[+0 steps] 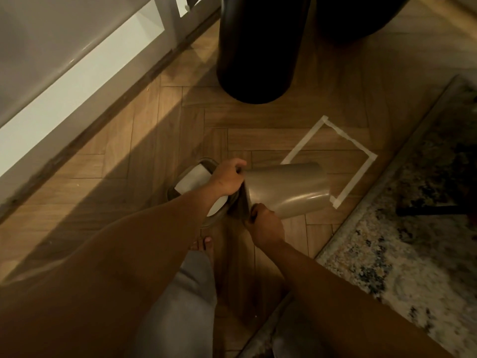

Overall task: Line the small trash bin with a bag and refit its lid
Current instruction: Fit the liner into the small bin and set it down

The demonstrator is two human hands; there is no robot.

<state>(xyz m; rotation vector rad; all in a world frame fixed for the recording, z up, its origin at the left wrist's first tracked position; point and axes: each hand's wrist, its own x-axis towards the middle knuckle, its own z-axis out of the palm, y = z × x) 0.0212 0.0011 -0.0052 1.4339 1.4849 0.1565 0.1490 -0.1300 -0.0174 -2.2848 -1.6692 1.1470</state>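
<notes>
The small taupe trash bin is tipped on its side just above the wooden floor, its base pointing right and its mouth toward me. My left hand grips the far side of the rim. My right hand grips the near side of the rim. The bin's lid lies on the floor to the left, partly under my left forearm, with a folded white bag lying on top of it. The bin's inside is dark and I cannot tell if anything is in it.
A square of pale masking tape marks the floor right behind the bin. A tall black cylinder stands further back. A patterned rug lies to the right, white cabinets to the left. My bare foot rests beneath the bin.
</notes>
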